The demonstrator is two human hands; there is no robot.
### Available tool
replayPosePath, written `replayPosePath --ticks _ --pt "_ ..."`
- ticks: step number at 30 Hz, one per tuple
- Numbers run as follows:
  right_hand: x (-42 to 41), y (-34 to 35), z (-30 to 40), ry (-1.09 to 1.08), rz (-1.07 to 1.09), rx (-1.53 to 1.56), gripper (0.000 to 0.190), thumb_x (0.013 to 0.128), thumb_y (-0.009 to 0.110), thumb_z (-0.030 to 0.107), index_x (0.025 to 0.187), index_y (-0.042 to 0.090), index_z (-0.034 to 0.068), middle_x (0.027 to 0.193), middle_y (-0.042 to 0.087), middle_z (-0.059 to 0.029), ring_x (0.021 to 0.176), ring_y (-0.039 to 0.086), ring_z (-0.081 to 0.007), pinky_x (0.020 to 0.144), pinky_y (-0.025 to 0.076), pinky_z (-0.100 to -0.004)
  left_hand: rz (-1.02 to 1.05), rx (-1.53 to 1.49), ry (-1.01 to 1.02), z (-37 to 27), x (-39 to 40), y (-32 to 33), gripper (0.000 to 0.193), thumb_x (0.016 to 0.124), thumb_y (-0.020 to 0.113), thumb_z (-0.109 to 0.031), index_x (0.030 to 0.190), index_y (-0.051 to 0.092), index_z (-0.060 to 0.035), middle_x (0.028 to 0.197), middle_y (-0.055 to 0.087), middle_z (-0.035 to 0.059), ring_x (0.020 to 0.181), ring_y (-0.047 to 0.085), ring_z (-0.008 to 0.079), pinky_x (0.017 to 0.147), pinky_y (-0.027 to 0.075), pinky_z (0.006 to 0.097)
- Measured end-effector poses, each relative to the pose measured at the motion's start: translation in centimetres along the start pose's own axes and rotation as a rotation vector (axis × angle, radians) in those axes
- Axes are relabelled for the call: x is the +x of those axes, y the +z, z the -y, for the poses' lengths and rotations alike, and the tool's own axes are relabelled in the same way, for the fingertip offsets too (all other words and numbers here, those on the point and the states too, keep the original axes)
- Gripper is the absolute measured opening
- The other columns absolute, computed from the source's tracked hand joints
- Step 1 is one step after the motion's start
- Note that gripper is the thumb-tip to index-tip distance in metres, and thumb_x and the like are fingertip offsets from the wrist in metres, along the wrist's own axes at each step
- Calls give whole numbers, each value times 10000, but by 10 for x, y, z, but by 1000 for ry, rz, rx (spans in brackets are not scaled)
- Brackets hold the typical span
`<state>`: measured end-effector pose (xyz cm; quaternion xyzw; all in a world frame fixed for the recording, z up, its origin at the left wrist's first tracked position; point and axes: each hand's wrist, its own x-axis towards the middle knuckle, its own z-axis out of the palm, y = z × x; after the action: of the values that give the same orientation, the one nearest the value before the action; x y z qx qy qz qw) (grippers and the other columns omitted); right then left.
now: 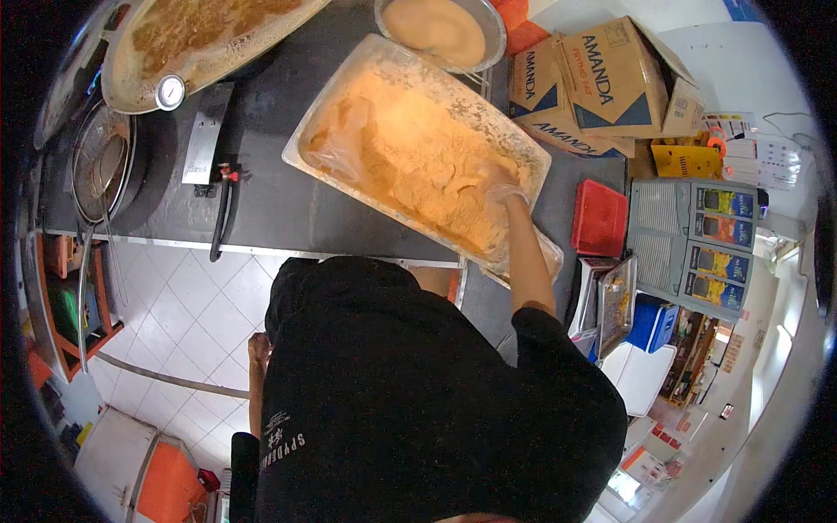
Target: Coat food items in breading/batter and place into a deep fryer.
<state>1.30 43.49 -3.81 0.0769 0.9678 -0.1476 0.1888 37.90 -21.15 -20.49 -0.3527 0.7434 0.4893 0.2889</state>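
Note:
A long pale tub (418, 219) of orange-tinted flour or breading lies slantwise on the dark counter. My right hand (502, 183), in a thin clear glove, is down in the powder near the tub's right end; its fingers are partly buried, so their grip is unclear. Crumpled clear plastic (350, 144) lies at the tub's left end. My left hand (259, 346) hangs low beside my body, away from the counter, with fingers that look curled. Beyond the tub stands a metal bowl (435, 29) of beige batter.
A large pan (216, 39) of bubbling oil with a dial thermometer (170, 92) is at upper left. Below it are a wire strainer (101, 163), a metal plate (209, 140) and a black hose (222, 216). Cardboard boxes (608, 78) and a red tray (598, 219) stand right.

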Motion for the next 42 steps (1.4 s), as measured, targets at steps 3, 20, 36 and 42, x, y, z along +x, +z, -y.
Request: replayPosePath --ticks 3,20,36,42 --pt "11 24 25 -430 187 -2 478 680 664 122 1143 554 79 1068 606 -172 1039 555 -322 873 440 -389 6 -84 -118 19 -4 1 211 870 454 -273 940 541 -93 761 543 17 707 576 184 636 461 414" --pt "11 41 34 164 -131 -163 326 786 574 208 1062 596 36 1087 607 -146 991 586 -274 870 449 -355 6 -276 -388 21 4 15 288 876 499 -339 1003 539 -83 900 594 78 804 561 235 662 462 398" --pt "-24 -14 50 409 -138 851 331 823 522 79 1149 524 19 975 622 -95 871 598 -177 714 497 -273 -1 -321 -141 -48 -25 -3 288 886 482 -362 999 535 -103 832 555 24 755 539 183 664 474 383" --pt "-58 -67 55 219 -129 978 359 830 488 46 1186 488 0 1048 584 -89 924 573 -161 751 483 -255 -48 -495 -333 13 0 12 289 874 490 -381 988 544 -121 803 534 17 726 515 177 665 479 406"
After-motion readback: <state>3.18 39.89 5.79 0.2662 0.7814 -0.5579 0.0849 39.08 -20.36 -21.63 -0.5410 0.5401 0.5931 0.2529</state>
